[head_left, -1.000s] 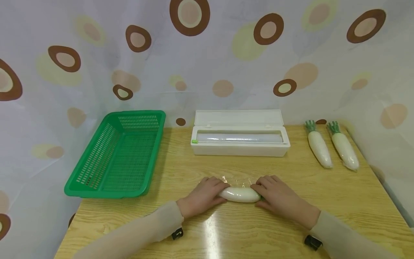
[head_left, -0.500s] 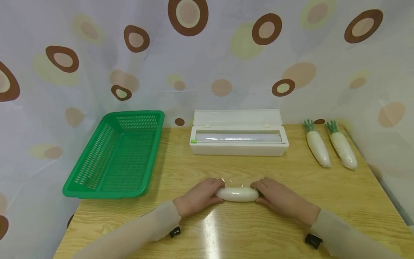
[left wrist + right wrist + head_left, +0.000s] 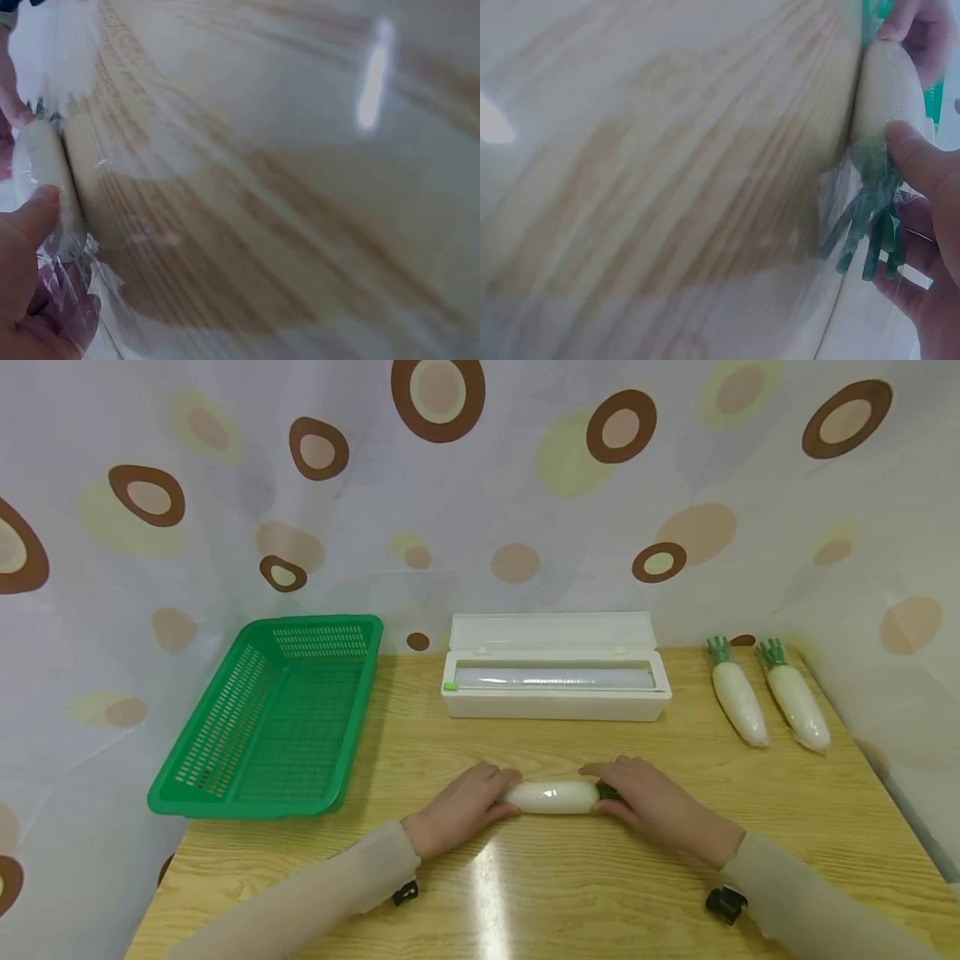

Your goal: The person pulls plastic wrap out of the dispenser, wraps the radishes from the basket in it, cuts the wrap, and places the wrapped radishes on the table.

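Observation:
A white radish lies crosswise on the wooden table, with clear plastic film around it. My left hand holds its left end. In the left wrist view, the left thumb rests on the radish and loose film spreads over the fingers. At the other end my right hand grips the radish near its green stalks. The right wrist view shows the right thumb pressed on the top of the radish, the stalks under film, and the fingers behind them.
An open white box with a roll of cling film stands behind the hands. On the left is a green plastic basket. Two more white radishes, one nearer and one farther right, lie at the back right.
The radish and both hands have shifted slightly away from the body. The film that stuck out behind the radish no longer shows there. The box, basket and other radishes stay put.

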Available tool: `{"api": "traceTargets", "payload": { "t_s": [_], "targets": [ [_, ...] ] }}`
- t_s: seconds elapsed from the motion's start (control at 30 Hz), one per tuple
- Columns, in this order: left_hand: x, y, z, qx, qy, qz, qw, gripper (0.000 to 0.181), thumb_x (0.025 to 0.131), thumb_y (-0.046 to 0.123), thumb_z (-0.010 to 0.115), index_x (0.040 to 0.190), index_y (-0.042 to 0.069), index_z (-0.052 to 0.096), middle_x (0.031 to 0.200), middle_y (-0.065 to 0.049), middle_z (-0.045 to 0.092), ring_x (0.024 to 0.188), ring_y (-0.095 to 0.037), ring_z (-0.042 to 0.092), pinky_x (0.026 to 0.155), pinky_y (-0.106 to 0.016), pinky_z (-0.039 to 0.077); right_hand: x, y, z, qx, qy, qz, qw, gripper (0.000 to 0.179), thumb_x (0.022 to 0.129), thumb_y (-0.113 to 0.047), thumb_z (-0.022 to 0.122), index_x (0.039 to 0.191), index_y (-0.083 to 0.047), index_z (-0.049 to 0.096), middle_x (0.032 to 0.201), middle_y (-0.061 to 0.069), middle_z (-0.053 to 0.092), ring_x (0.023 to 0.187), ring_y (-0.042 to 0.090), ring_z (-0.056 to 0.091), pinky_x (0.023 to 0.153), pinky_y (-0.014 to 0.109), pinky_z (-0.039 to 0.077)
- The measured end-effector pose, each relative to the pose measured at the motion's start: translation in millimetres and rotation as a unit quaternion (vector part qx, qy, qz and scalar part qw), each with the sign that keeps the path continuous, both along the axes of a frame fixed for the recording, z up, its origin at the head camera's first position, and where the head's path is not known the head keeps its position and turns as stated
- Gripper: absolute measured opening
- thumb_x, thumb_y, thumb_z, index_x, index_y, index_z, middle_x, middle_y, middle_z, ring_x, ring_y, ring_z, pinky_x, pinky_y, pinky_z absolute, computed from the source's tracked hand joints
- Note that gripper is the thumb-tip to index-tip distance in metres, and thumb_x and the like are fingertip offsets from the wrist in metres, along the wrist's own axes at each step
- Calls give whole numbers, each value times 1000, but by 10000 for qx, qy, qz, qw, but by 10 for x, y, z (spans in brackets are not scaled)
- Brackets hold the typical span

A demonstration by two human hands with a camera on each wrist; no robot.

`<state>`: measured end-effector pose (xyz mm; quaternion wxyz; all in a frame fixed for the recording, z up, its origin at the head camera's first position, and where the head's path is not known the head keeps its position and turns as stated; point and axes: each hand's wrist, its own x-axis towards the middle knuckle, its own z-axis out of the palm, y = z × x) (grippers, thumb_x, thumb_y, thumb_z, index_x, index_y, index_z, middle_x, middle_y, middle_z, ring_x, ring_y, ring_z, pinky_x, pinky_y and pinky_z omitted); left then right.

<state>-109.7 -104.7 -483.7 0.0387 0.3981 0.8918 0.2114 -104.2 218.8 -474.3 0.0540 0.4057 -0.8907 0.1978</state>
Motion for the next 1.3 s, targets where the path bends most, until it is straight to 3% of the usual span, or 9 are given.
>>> {"api": "traceTargets", "payload": {
  "t_s": [0.1, 0.23, 0.37, 0.57, 0.67, 0.83, 0.97, 1.13, 1.3],
  "targets": [
    [-5, 13, -1, 62, 84, 22, 9999, 31, 103, 30, 67, 126, 10, 63, 109, -4, 70, 101, -18, 64, 90, -33, 54, -5, 10, -6, 38, 36, -101, 9999, 34, 91, -22, 81, 121, -13, 71, 101, -6, 71, 89, 8, 62, 83, 40, 54],
    [-11, 14, 7, -115, 315, 57, 9994, 28, 103, 27, 68, 126, 10, 65, 114, -4, 71, 104, -20, 66, 94, -37, 54, 0, 16, 23, 126, 319, -93, 9994, 37, 91, -21, 81, 124, -8, 74, 105, -1, 74, 95, 15, 67, 87, 44, 55],
    [-33, 2, 10, -231, 264, 160, 9993, 36, 103, 23, 68, 135, 7, 63, 123, -8, 66, 111, -22, 62, 98, -36, 52, -11, 15, 31, 384, 517, -115, 9979, 50, 89, -27, 83, 131, -2, 71, 118, 9, 69, 106, 26, 65, 91, 49, 54],
    [-96, -8, 28, -69, 1, 141, 9999, 38, 102, 20, 68, 136, 4, 63, 108, -7, 64, 95, -18, 60, 85, -31, 53, -67, 13, -12, 787, 772, -11, 9939, 51, 88, -24, 85, 129, 2, 69, 102, 5, 61, 93, 21, 58, 83, 43, 52],
    [-119, 0, 44, -162, -143, 193, 9996, 35, 103, 20, 67, 134, 5, 61, 107, -7, 66, 95, -17, 63, 84, -30, 55, -122, 9, -37, 753, 743, 17, 9944, 44, 88, -17, 84, 125, 4, 71, 97, 4, 61, 89, 20, 56, 80, 41, 52],
    [-106, 3, 31, -354, 58, 90, 9993, 28, 104, 11, 65, 131, 4, 58, 109, -10, 67, 98, -21, 66, 86, -33, 56, -169, 10, -65, 717, 672, 183, 9950, 38, 87, -15, 84, 118, 4, 72, 91, 4, 60, 84, 19, 55, 77, 40, 51],
    [-49, -19, 18, -375, -68, -18, 9993, 30, 104, 13, 65, 133, 5, 60, 115, -11, 68, 104, -23, 67, 90, -33, 56, -112, 23, -39, 782, 375, 299, 9958, 34, 89, -16, 82, 116, 1, 72, 91, 1, 62, 84, 19, 57, 77, 41, 52],
    [4, -47, -5, -262, -121, -133, 9995, 35, 104, 16, 66, 136, 3, 61, 118, -10, 68, 107, -22, 66, 95, -32, 55, -4, 40, 20, 736, -137, -1, 9972, 33, 93, -17, 79, 120, -7, 65, 99, -1, 68, 88, 16, 61, 82, 43, 53],
    [-1, -57, 0, -104, 150, -75, 9998, 38, 104, 17, 67, 138, 2, 62, 120, -10, 65, 107, -21, 62, 95, -33, 54, 28, 43, 27, 596, 261, -119, 9978, 34, 92, -15, 80, 122, -5, 67, 102, 2, 72, 92, 19, 65, 84, 44, 54]
  ]
}}
